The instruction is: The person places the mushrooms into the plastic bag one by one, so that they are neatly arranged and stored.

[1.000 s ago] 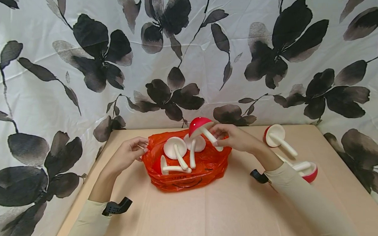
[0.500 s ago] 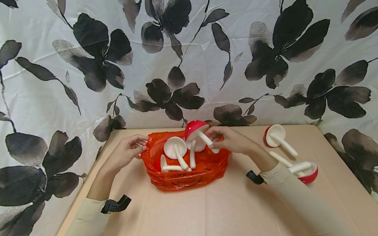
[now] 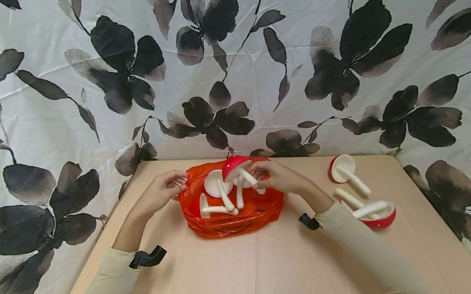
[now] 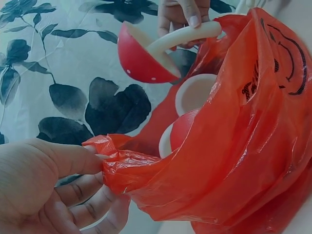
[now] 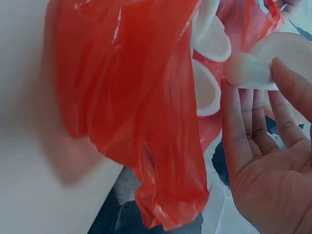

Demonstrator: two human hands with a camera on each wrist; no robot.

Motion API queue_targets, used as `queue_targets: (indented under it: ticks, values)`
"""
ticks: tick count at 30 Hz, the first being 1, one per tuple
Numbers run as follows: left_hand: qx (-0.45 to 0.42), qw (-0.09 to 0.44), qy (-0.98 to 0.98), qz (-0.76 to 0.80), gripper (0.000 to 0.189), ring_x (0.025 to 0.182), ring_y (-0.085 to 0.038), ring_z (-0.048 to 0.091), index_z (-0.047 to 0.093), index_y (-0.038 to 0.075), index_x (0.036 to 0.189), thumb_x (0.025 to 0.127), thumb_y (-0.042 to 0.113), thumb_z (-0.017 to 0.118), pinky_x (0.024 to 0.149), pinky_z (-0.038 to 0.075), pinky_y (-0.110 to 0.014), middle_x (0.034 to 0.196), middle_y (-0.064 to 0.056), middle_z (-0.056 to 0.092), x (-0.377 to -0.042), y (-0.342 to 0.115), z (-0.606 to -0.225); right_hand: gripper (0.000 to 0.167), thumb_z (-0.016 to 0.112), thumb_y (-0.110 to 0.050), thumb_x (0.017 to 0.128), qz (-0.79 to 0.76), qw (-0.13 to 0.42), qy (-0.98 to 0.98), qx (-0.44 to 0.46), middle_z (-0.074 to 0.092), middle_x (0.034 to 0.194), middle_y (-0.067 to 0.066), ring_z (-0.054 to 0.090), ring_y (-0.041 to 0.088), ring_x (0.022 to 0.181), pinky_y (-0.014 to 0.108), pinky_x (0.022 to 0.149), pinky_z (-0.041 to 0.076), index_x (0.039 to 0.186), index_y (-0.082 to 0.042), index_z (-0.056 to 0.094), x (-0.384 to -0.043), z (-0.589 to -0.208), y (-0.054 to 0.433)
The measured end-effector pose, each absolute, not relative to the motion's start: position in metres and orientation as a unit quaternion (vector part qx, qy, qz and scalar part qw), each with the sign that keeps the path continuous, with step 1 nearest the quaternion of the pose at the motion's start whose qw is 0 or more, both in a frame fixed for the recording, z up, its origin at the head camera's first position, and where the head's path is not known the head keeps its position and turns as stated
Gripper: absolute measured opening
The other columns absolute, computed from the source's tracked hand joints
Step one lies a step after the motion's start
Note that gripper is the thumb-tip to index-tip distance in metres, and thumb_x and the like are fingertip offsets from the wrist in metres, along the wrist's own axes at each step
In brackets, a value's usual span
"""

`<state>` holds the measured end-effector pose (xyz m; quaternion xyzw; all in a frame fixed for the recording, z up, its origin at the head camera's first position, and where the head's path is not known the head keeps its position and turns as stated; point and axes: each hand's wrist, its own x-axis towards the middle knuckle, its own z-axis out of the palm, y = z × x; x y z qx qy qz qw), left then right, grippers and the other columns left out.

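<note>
Head view, red plastic bag: mouth gaping, white-stemmed mushrooms inside
Left hand: pinching the bag's rim
Right hand: thumb and fingers clamped on a stem
Held red-capped, white-stemmed mushroom: shifted left and lower, over the bag; seemingly nearer those inside
Loose red-and-white mushrooms: on the pale tan table, right of the bag

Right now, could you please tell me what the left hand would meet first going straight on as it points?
The left hand pinches the red bag at its edge, so it would push that first; beyond, probably the mushroom inside with its pale underside showing, though depth is unclear.
</note>
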<state>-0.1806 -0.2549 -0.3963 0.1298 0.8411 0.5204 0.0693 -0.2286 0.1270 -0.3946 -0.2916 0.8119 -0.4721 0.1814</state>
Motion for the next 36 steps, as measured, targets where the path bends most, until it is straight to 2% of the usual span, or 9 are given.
queue_targets:
  ticks: [8,15,19,22,27,36]
  values:
    - [0.123,0.077,0.841,0.521,0.032,0.090,-0.028,0.068,0.060,-0.001,0.130,0.099,-0.002,0.056,0.073,0.062,-0.031,0.112,-0.023,0.064,-0.178,-0.254,-0.399,0.034,0.076,-0.003,0.088,-0.468,0.180,0.806,-0.316,0.068,0.111,0.009,0.064,0.025,0.099,0.039,0.091,0.057,0.120,-0.005,0.066,-0.232,-0.399,0.113]
    - [0.118,0.077,0.843,0.519,0.032,0.090,-0.026,0.069,0.060,0.001,0.130,0.099,-0.002,0.056,0.073,0.062,-0.032,0.111,-0.021,0.064,-0.178,-0.254,-0.399,0.035,0.077,-0.005,0.088,-0.451,0.178,0.803,-0.346,0.068,0.109,0.003,0.062,0.022,0.100,0.033,0.090,0.056,0.121,-0.010,0.068,-0.235,-0.408,0.101]
    - [0.118,0.077,0.845,0.516,0.031,0.091,-0.028,0.069,0.060,0.001,0.130,0.099,0.000,0.058,0.073,0.062,-0.032,0.111,-0.022,0.065,-0.178,-0.254,-0.398,0.033,0.076,-0.001,0.088,-0.457,0.184,0.796,-0.351,0.067,0.109,0.005,0.063,0.023,0.098,0.032,0.087,0.057,0.119,-0.010,0.069,-0.234,-0.411,0.094]
    - [0.117,0.075,0.845,0.517,0.030,0.090,-0.028,0.069,0.061,0.001,0.129,0.099,0.001,0.059,0.073,0.062,-0.031,0.110,-0.022,0.065,-0.177,-0.254,-0.398,0.034,0.075,0.001,0.088,-0.462,0.197,0.791,-0.349,0.064,0.116,0.006,0.063,0.023,0.098,0.031,0.087,0.057,0.120,-0.009,0.069,-0.233,-0.413,0.090]
    - [0.128,0.073,0.838,0.525,0.030,0.086,-0.026,0.069,0.061,-0.002,0.128,0.099,0.001,0.061,0.071,0.062,-0.032,0.108,-0.024,0.064,-0.177,-0.255,-0.399,0.034,0.072,0.004,0.088,-0.456,0.211,0.794,-0.343,0.063,0.120,0.008,0.064,0.022,0.100,0.031,0.089,0.057,0.120,-0.009,0.070,-0.232,-0.416,0.083]
    - [0.135,0.071,0.836,0.528,0.031,0.085,-0.024,0.068,0.061,-0.003,0.129,0.099,0.001,0.060,0.071,0.061,-0.031,0.109,-0.025,0.064,-0.176,-0.256,-0.400,0.030,0.076,0.003,0.086,-0.417,0.215,0.821,-0.324,0.065,0.101,0.005,0.061,0.020,0.092,0.027,0.082,0.057,0.113,-0.011,0.072,-0.232,-0.419,0.071]
